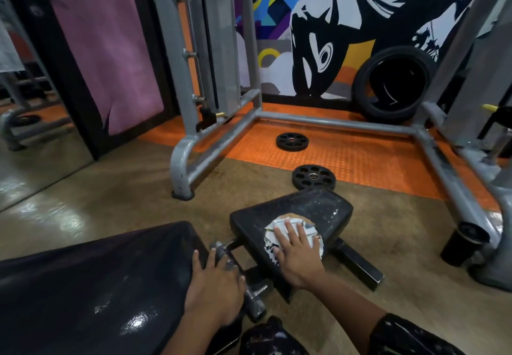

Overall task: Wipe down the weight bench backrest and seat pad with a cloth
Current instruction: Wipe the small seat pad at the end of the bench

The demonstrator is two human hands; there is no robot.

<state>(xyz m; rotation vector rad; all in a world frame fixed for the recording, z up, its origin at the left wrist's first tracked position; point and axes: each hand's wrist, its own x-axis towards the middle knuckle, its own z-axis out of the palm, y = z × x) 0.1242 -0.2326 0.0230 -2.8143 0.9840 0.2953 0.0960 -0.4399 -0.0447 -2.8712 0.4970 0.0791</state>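
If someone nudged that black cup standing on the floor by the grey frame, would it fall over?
Probably yes. The tall black cup looks narrower at its base than at its rim, so it would likely tip. Once down, its round body would probably roll. Whether it holds liquid cannot be seen.

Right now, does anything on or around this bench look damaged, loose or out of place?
Yes. The black vinyl seat pad is torn: cracked covering and pale patches show around the white cloth under the right hand. Two black round weight plates lie loose on the floor beyond the pad. The left hand rests on the black backrest.
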